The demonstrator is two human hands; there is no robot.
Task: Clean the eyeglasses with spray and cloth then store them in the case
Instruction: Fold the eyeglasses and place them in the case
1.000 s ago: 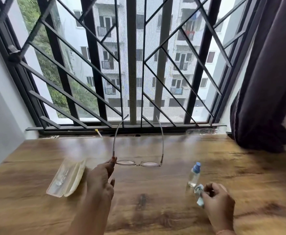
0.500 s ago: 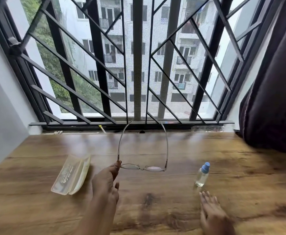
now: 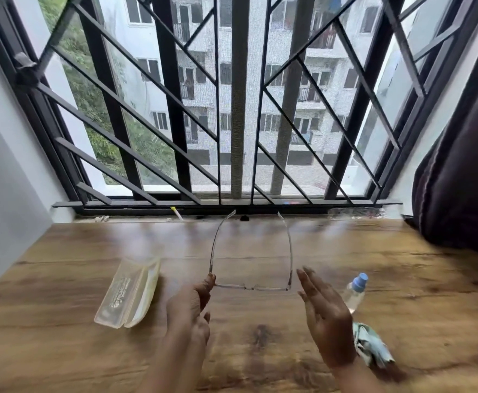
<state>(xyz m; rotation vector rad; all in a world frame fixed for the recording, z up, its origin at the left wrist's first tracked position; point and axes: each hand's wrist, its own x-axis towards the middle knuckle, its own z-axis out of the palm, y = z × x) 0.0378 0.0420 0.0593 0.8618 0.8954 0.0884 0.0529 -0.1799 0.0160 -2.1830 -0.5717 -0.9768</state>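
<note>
A person seated at a wooden table (image 3: 260, 350) beneath a barred window (image 3: 232, 109) holds a pair of thin-framed eyeglasses (image 3: 253, 287) level above the surface, temples unfolded and pointing away toward the sill; the left hand (image 3: 188, 310) pinches the frame at its left hinge corner between thumb and fingertip, while the right hand (image 3: 324, 316) hovers just beside the opposite hinge, fingers spread wide and holding nothing. A translucent yellowish case (image 3: 128, 293) lies open on the table to the left, a small clear spray bottle (image 3: 354, 292) with a blue cap stands to the right, and a crumpled pale blue cloth (image 3: 371, 346) lies on the table behind the right wrist. Judging by the layout, the step in hand is taking a two-handed hold of the glasses, either for inspection or for folding the temples; whether spraying and wiping are already done cannot be told from this view. The grip would best close on the frame edge or hinge and not on the lenses, so no fresh prints are left, and any folding should go one temple at a time with the other hand steadying the bridge, since so slight a frame looks easy to twist
</note>
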